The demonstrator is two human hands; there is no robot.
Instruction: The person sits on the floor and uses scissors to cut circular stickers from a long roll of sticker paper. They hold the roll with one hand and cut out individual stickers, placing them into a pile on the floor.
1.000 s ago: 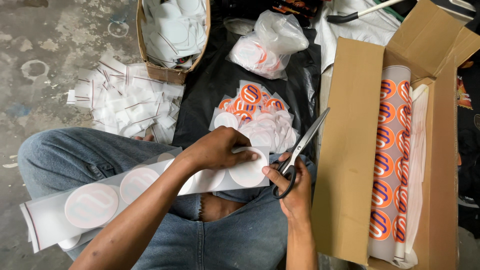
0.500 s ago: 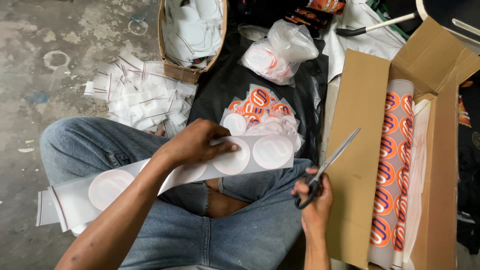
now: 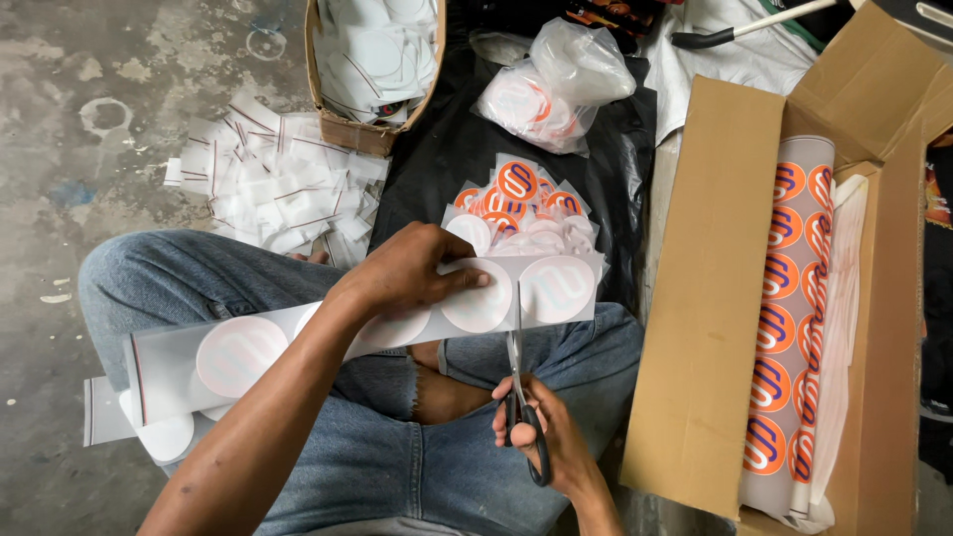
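Centre frame, the long white sticker strip [image 3: 397, 333] lies across the person's lap, a pale sheet running from lower left up to the middle, with round stickers showing faintly through its back. The left hand [image 3: 412, 268] presses down on it, fingers [image 3: 467, 281] curled over its upper edge and gripping it just left of the cut. The scissors [image 3: 521, 382] point straight up from below, blades meeting the strip's lower edge between the last two circles. The right hand [image 3: 546, 432] has its fingers closed through the dark handles. Half a second ago those scissors were tilted off to the right, clear of the strip; now they are upright and at the paper, and the strip sits a touch lower over the jeans [image 3: 377, 447]. Just above, a heap of cut orange-and-white stickers [image 3: 526, 203] rests on black plastic sheet [image 3: 437, 149], with a clear bag [image 3: 556, 84] of more beyond it. Upper left, white offcuts [image 3: 268, 189] litter the concrete floor [image 3: 89, 119] beside a small cardboard tray [image 3: 372, 60]. At the right, an open cardboard box [image 3: 715, 298] holds rolled sticker sheets [image 3: 789, 318].
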